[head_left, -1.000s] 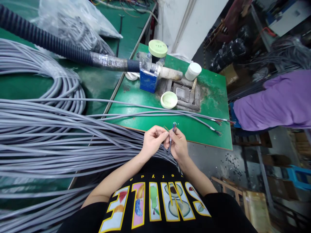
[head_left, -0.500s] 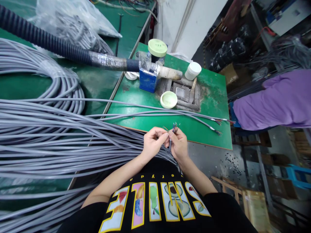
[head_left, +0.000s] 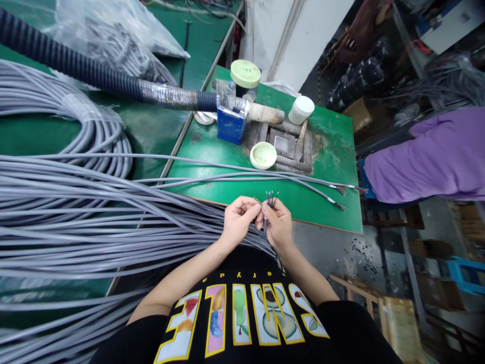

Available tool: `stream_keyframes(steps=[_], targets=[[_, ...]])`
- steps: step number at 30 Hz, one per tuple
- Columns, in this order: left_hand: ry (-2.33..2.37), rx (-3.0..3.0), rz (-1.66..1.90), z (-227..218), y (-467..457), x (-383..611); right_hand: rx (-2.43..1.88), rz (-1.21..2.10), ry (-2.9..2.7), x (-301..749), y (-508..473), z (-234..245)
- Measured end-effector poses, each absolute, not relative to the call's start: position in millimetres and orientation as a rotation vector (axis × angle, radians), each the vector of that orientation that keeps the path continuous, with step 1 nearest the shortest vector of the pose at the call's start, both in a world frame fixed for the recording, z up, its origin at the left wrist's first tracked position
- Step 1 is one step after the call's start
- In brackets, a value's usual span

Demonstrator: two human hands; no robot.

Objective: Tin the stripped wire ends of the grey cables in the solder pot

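Close to my body, my right hand [head_left: 279, 223] grips the end of a grey cable [head_left: 264, 226], with its coloured inner wires [head_left: 270, 197] fanned out above the fingers. My left hand [head_left: 238, 220] is closed in a pinch on one of those thin wires. Both hands sit just in front of the green table's [head_left: 227, 189] near edge. A large bundle of grey cables [head_left: 94, 217] runs in from the left and passes under my hands.
On the green table lie several stripped grey cables [head_left: 265, 177], a blue box [head_left: 230, 126], a green-lidded jar [head_left: 245, 76], a white jar [head_left: 301, 110], a pale dish [head_left: 263, 155] and a metal fixture [head_left: 288, 144]. A black corrugated hose [head_left: 76, 71] crosses from the left. A person in purple [head_left: 428, 156] is at right.
The hands stay in place; the fingers shift slightly on the coloured wire ends, which fan out a little differently.
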State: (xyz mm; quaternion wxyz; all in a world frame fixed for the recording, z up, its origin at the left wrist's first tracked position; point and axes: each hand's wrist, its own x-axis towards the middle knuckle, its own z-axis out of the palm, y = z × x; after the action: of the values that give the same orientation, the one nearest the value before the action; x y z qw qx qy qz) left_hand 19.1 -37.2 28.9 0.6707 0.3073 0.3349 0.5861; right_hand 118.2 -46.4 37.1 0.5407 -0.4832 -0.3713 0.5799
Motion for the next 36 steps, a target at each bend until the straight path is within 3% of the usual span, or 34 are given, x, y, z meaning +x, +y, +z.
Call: stream_keyframes(steps=[27,36], targets=[[0.706,0.486,1.214,17.6,-30.2,16.4,-1.095,1.493,-0.969,122.3,-44.6,37.9],[0.762,0.446,1.217,18.6,-30.5,21.7,-1.132,1.273,-1.010,121.0,-42.8,35.7]])
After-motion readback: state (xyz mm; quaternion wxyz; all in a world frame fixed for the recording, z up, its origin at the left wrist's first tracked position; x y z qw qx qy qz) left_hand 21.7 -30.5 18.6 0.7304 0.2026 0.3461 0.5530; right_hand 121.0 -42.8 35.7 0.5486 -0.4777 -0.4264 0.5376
